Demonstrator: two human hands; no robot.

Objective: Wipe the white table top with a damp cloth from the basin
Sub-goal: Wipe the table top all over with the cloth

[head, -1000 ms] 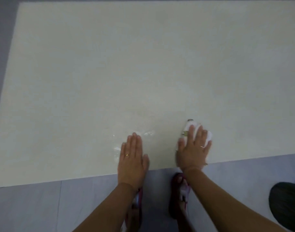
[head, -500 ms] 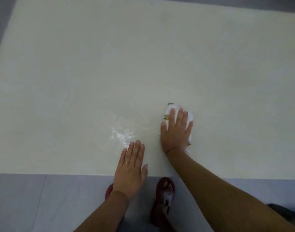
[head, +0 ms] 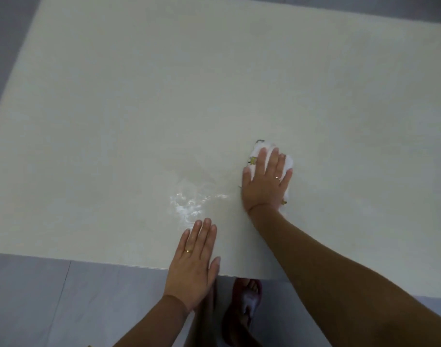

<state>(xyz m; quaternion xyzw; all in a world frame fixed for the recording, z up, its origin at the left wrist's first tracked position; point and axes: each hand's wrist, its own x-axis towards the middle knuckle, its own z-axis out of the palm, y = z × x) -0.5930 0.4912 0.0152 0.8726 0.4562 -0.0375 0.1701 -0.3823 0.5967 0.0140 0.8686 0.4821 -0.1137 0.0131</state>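
The white table top (head: 189,83) fills most of the view. My right hand (head: 265,182) lies flat on a folded white cloth (head: 260,147) with small yellow marks, pressing it against the table right of centre; most of the cloth is hidden under the palm. My left hand (head: 193,266) rests flat at the near table edge, fingers together and holding nothing. A shiny wet patch (head: 189,202) glistens on the table between the two hands. No basin is in view.
Grey tiled floor (head: 51,296) runs along the near edge of the table. My feet in red sandals (head: 247,304) stand under that edge. The table's left edge runs diagonally at the far left.
My right hand has pushed the cloth away from the near edge, farther onto the table. My left hand has stayed at the edge. The wet streak is now more exposed.
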